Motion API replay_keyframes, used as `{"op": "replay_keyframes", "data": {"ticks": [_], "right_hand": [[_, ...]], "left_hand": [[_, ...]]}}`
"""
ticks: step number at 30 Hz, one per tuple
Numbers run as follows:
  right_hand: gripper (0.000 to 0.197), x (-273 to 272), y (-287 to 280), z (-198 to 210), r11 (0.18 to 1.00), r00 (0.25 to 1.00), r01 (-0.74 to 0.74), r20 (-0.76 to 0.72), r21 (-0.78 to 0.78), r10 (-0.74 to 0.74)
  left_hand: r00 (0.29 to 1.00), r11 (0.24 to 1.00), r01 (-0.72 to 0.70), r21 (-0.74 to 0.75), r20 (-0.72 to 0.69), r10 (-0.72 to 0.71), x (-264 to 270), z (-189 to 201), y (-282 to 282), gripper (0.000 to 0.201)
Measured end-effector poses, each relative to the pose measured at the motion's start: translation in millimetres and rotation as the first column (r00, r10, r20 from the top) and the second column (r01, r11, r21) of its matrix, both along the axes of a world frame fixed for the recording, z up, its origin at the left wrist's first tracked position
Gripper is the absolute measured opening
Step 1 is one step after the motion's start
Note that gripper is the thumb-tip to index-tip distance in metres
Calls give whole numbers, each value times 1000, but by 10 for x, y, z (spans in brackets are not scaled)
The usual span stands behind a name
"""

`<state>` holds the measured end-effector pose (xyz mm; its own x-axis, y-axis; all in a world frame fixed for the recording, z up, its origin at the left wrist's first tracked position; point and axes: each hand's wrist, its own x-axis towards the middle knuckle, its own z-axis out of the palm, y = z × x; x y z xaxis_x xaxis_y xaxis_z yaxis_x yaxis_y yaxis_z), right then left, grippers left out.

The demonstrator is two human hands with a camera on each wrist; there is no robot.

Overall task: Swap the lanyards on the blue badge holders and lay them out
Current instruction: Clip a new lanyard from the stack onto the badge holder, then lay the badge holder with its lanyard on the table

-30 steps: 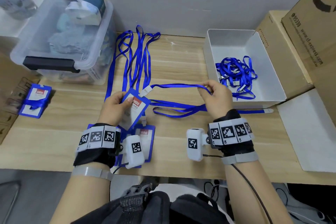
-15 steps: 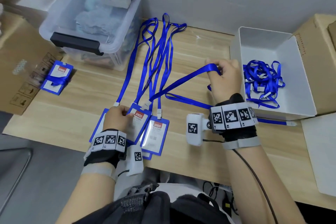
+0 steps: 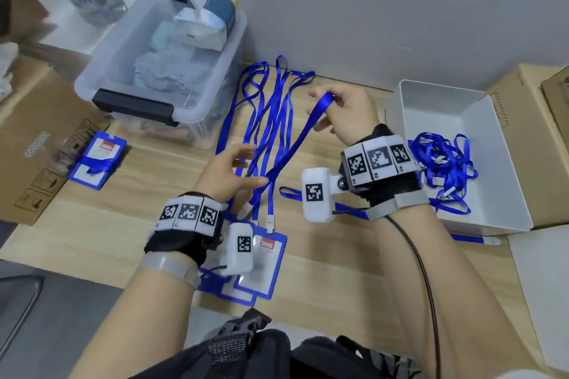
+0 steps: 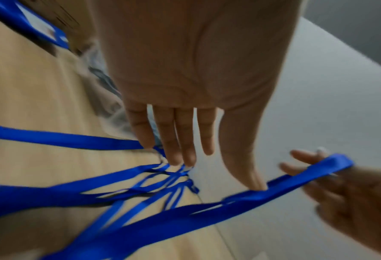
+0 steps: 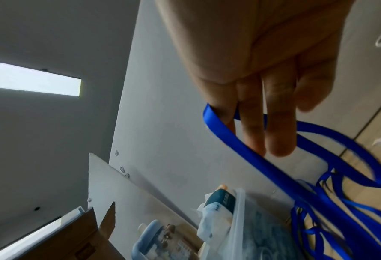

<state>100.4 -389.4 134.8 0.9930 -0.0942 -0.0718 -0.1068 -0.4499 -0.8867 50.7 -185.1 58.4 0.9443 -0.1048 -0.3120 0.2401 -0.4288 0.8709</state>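
**A:** What can't you make out near you?

**B:** My left wrist camera covers most of the badge holders (image 3: 261,264) at the near edge of the surface (image 3: 107,224). I count two for certain; a blue corner beneath may be a third, I cannot tell. The left wrist view is smeared with blur.

**A:** And your grip?

**B:** My left hand (image 3: 229,172) is open, fingers straight, thumb tip touching the raised lanyard (image 3: 295,144) where it slopes up to the right. My right hand (image 3: 348,115) has that lanyard's loop end hooked over its fingers (image 5: 251,133), which curl through it. So the strap runs from between my hands, taut, up to my right grip, above the surface.

**A:** Further out?

**B:** Several more lanyards (image 3: 271,95) lie stretched towards the wall; they cross, so I won't count them. One wrapped badge holder (image 3: 98,160) lies well to the left. One white box (image 3: 446,101) on the right holds a tangled heap of lanyards (image 3: 443,163), its near side hidden behind my right wrist. One clear bin (image 3: 160,71) stands far left.
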Motion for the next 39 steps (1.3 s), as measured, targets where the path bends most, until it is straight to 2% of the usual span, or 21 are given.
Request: {"op": "replay_keyframes", "data": {"ticks": [5, 7, 10, 13, 15, 17, 20, 22, 25, 31, 35, 39], "right_hand": [[49, 371, 101, -59, 976, 986, -161, 58, 144, 154], [57, 566, 131, -35, 963, 978, -208, 55, 172, 202], [60, 904, 181, -6, 955, 969, -247, 64, 166, 240], [57, 1231, 240, -79, 955, 973, -232, 48, 184, 227], [56, 1400, 274, -183, 956, 980, -200, 19, 215, 200], [56, 1539, 295, -329, 963, 983, -176, -10, 204, 181], [57, 1700, 301, -579, 977, 975, -182, -112, 107, 194], [58, 1766, 298, -747, 981, 957, -194, -218, 10, 191], [56, 1750, 292, -930, 986, 930, -167, -328, 19, 164], [49, 1413, 235, -874, 993, 922, -37, -379, 108, 75], [39, 1030, 313, -733, 989, 933, 3, -357, 151, 52], [26, 645, 614, -702, 961, 891, -28, -430, 273, 148]], "left_hand": [[987, 953, 141, -268, -34, -156, 486, 167, -233, 49], [976, 942, 181, -284, -70, -209, 638, 118, -291, 47], [964, 948, 219, -229, -101, -247, 824, -27, -321, 44], [968, 969, 216, -120, -107, -228, 985, -232, -335, 14], [974, 979, 203, -26, -97, -205, 1075, -377, -342, 13], [977, 985, 172, -1, -127, -170, 1153, -535, -321, 6], [967, 990, 137, 24, -222, -129, 1235, -725, -295, 10], [960, 989, 131, 63, -257, -111, 1267, -813, -276, 22], [959, 999, 41, -11, -280, -42, 1295, -817, -258, 23], [982, 999, -32, 26, -188, 37, 1246, -652, -232, 40], [988, 998, -67, -4, -140, 65, 1093, -525, -87, 33], [988, 994, -94, -47, -128, 88, 814, -406, 204, 23]]}}
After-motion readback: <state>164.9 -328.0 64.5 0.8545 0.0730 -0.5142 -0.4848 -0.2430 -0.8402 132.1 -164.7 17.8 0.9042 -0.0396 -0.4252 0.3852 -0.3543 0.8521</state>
